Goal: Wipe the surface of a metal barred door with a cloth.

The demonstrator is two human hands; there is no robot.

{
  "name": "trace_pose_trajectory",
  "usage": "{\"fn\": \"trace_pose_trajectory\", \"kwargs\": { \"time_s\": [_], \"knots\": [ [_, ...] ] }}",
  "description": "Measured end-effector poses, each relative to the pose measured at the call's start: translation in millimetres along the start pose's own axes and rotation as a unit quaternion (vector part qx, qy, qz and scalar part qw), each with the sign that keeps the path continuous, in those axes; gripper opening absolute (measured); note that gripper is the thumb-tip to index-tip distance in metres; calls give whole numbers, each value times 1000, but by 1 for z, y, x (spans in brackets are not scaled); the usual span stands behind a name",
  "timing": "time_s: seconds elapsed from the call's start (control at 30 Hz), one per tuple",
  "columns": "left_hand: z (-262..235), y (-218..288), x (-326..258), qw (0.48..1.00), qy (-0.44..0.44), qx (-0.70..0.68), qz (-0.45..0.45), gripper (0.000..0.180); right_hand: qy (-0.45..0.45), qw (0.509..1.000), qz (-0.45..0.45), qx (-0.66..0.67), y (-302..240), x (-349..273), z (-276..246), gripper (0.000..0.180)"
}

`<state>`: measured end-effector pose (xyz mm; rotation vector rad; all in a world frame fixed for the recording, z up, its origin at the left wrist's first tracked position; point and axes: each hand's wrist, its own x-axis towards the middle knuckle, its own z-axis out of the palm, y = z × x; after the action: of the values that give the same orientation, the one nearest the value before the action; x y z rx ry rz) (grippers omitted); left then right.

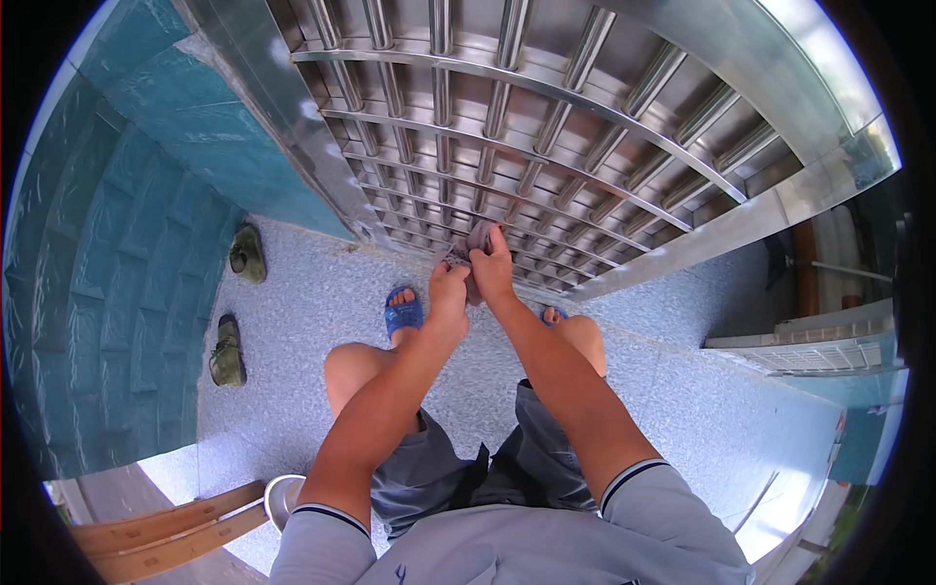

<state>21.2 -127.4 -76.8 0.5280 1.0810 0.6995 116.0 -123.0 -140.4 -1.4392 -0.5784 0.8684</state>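
Note:
A crumpled greyish-brown cloth (478, 237) is bunched between my two hands, in front of the lower part of a metal barred door (546, 146). My left hand (449, 290) is closed on the cloth's left side. My right hand (493, 264) grips it from the right, with the thumb pointing up. Part of the cloth hangs down between the hands. Whether the cloth touches the bars cannot be made out. Upright metal tubes and flat crossbars make up the door, with a shiny panel behind them.
Blue-green tiles cover the wall (127, 292) at the left. Two dark green shoes (226, 351) stand along it on the speckled grey floor (283, 312). A wooden bench (175, 531) and a white basin (281, 500) are at the lower left. My feet wear blue slippers (402, 314).

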Motion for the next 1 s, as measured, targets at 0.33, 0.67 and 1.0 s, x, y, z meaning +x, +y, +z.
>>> {"fn": "trace_pose_trajectory", "kwargs": {
  "time_s": [0.33, 0.67, 1.0],
  "knots": [
    [13, 6, 3, 997, -32, -31, 69, 30, -47, 901, 200, 382, -42, -11, -3, 54],
    [-3, 35, 3, 977, -59, -144, 145, 26, 20, 745, 189, 639, -58, -17, 18, 48],
    [-20, 34, 1, 989, -30, -80, 117, 29, 16, 898, 75, 433, -42, -29, 43, 60]
  ]
}}
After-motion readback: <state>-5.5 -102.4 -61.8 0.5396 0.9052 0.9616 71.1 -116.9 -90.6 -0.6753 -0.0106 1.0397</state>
